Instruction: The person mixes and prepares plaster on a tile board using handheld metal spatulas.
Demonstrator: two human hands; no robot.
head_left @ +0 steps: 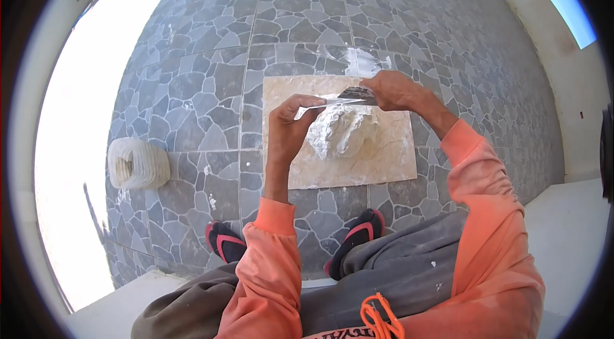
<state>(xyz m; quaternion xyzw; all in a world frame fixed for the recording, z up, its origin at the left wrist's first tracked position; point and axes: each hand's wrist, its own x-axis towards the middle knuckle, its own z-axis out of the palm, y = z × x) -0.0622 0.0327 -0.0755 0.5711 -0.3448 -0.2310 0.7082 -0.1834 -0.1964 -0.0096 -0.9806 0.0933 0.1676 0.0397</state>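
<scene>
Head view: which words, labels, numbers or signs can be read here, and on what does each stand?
Pale band at the picture's bottom edge: red letters, cut off and too blurred to read.
Nothing written shows on the scraper, the beige board, the tiles or the sandals.

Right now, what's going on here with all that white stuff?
A person in an orange hoodie squats on a grey stone-patterned tiled floor. Their right hand grips the dark handle of a putty knife, and their left hand pinches the other end of its blade. They hold it over a beige slab lying on the floor, with a lump of white paste piled on it. A white bundle sits off to the left.
</scene>
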